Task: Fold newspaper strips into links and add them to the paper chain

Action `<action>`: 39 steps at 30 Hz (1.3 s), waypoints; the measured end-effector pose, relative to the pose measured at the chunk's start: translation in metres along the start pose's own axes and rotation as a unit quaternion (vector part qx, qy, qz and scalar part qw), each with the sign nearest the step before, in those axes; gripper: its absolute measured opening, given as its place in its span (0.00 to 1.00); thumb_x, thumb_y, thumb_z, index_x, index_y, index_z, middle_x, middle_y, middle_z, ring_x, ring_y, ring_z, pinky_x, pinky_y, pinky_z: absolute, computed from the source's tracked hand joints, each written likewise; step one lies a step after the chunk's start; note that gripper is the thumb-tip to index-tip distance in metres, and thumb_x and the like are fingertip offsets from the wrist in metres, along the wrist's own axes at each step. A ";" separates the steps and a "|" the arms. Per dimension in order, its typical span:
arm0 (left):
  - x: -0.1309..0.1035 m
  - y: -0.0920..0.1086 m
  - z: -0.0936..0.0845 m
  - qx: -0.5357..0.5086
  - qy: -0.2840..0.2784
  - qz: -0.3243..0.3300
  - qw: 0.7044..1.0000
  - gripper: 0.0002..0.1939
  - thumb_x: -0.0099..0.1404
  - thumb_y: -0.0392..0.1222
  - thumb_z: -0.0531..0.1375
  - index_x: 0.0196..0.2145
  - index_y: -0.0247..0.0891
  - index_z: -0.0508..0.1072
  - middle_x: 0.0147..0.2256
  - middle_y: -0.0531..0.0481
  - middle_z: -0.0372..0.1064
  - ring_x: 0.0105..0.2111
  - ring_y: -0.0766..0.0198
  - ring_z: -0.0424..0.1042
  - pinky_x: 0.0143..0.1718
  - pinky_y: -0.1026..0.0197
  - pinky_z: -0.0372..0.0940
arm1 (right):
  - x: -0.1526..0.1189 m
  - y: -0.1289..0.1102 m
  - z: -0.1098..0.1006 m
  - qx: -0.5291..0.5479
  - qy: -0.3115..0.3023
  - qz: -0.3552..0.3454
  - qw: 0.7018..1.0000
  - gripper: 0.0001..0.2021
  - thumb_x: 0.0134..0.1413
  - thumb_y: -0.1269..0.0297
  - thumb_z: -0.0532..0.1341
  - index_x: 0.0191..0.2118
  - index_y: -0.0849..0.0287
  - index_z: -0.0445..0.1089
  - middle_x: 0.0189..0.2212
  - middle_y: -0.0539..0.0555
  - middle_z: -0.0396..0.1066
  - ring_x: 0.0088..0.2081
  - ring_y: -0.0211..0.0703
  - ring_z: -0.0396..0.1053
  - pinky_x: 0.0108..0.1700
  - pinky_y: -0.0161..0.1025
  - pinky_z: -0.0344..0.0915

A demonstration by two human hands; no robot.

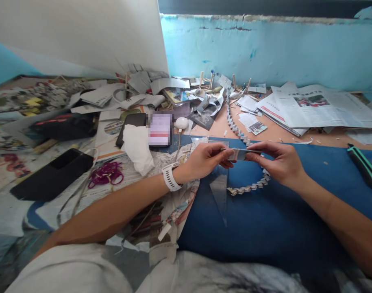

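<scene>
A small folded paper strip (240,154) is held level between my two hands, above the blue mat (265,219). My left hand (208,159) pinches its left end between thumb and fingers. At the right end, the thumb and fingers of my right hand (279,160) are closed on it. A zigzag chain of folded paper (249,188) curves on the mat under and behind my hands, and runs back toward the wall. Beneath my left hand lies a clear triangular ruler (219,195).
A green-and-black cutter (364,167) lies at the right. Newspapers (326,106) and paper scraps cover the back. To the left are a phone (160,129), white tissue (138,150), purple string (106,174), a black case (53,173) and a cable.
</scene>
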State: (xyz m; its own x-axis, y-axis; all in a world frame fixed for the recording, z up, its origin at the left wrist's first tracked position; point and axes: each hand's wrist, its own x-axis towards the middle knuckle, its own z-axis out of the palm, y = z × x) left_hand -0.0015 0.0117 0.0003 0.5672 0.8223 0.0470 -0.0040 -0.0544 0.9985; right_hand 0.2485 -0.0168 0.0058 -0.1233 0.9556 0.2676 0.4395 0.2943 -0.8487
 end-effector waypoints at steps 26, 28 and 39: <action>-0.003 0.013 0.000 -0.087 0.085 -0.013 0.992 0.18 0.67 0.50 0.68 0.47 0.32 0.80 0.32 0.45 0.83 0.30 0.60 0.84 0.32 0.65 0.80 | -0.004 0.005 -0.014 -0.042 -0.072 -0.168 0.982 0.34 0.58 0.60 0.71 0.69 0.45 0.62 0.55 0.55 0.77 0.46 0.51 0.81 0.50 0.47 0.78; -0.004 0.016 0.002 -0.106 0.062 -0.035 0.992 0.17 0.66 0.49 0.69 0.44 0.33 0.80 0.32 0.44 0.83 0.29 0.61 0.83 0.32 0.65 0.80 | -0.004 0.006 -0.013 -0.085 -0.088 -0.245 0.962 0.32 0.57 0.64 0.72 0.66 0.43 0.66 0.57 0.54 0.76 0.51 0.52 0.79 0.54 0.46 0.77; -0.006 0.013 0.005 -0.087 0.030 0.011 0.996 0.24 0.66 0.46 0.69 0.58 0.38 0.76 0.35 0.46 0.83 0.32 0.58 0.84 0.37 0.58 0.82 | -0.005 -0.001 -0.005 -0.053 -0.030 -0.215 0.975 0.11 0.62 0.68 0.68 0.47 0.45 0.81 0.48 0.52 0.81 0.47 0.49 0.80 0.51 0.46 0.77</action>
State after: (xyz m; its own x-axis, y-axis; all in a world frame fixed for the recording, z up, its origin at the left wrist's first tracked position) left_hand -0.0011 0.0030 0.0124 0.5157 0.8543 0.0657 -0.1621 0.0220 0.9865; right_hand 0.2529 -0.0218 0.0079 -0.3664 0.7438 0.5590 0.4244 0.6682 -0.6111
